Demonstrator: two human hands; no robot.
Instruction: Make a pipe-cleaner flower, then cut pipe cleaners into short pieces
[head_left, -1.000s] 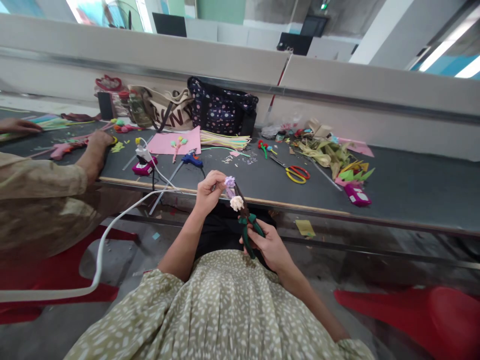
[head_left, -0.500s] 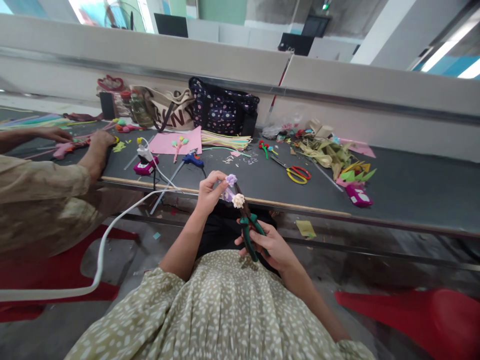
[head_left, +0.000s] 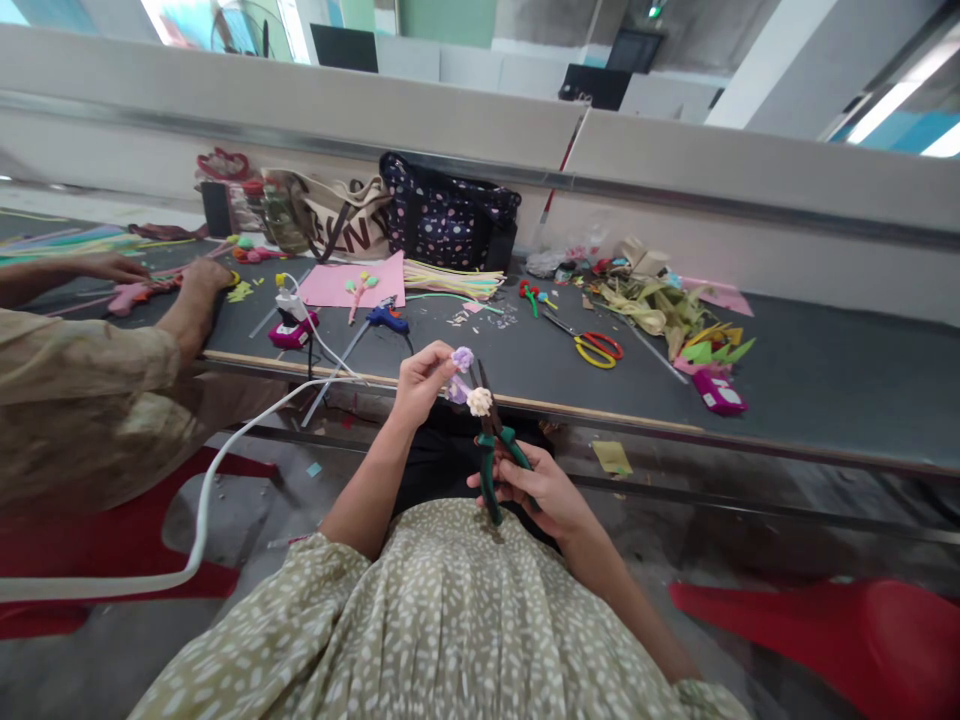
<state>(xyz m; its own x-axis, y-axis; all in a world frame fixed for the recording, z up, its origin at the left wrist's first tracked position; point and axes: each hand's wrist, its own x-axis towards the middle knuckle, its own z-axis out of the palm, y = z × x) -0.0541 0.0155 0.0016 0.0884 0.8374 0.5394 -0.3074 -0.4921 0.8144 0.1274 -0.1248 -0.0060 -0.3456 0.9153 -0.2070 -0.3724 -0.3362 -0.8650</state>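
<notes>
Between thumb and fingers my left hand (head_left: 421,383) pinches a small fuzzy craft flower piece, with a purple bloom (head_left: 462,359) and a cream bloom (head_left: 479,402). My right hand (head_left: 541,488) is wrapped round the green handles of a pair of long-nosed pliers (head_left: 496,440). The pliers point up and away from me, their jaws parted just beside the purple bloom. The cream bloom lies in front of the jaws and hides part of them. Both hands are held in front of the table's near edge, above my lap.
On the dark table (head_left: 817,370) lie scissors (head_left: 595,348), a blue glue gun (head_left: 388,318), pink paper (head_left: 315,285), pipe cleaners (head_left: 454,280) and husk-like scraps (head_left: 660,305). A white cable (head_left: 206,490) crosses at left. Another person's hands (head_left: 202,278) work further left.
The pliers' handles and jaws have spread wider apart in my right hand. My left hand keeps its pinch on the flower piece, almost unmoved.
</notes>
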